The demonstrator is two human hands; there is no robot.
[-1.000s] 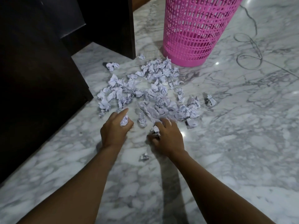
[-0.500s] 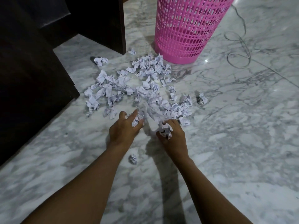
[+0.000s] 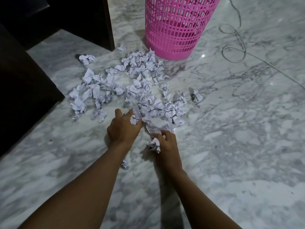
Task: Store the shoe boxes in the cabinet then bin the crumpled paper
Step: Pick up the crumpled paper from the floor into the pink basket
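Head view, bin (image 3: 175, 30) cropped, left hand (image 3: 123, 128) half-hiding paper (image 3: 134, 119)

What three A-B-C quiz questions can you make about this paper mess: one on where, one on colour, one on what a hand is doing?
1. Where does the mesh bin stand?
A. beyond the crumpled paper pile
B. between the two hands
C. nearer than the hands

2. What colour is the bin?
A. green
B. pink
C. white

3. What is the right hand doing?
A. lying flat and empty
B. pointing at the bin
C. gripping a paper ball

Answers: 1 A, the bin stands on the marble floor past the pile's far edge; 2 B, its lattice wall is pink; 3 C, its fingers curl round the ball.
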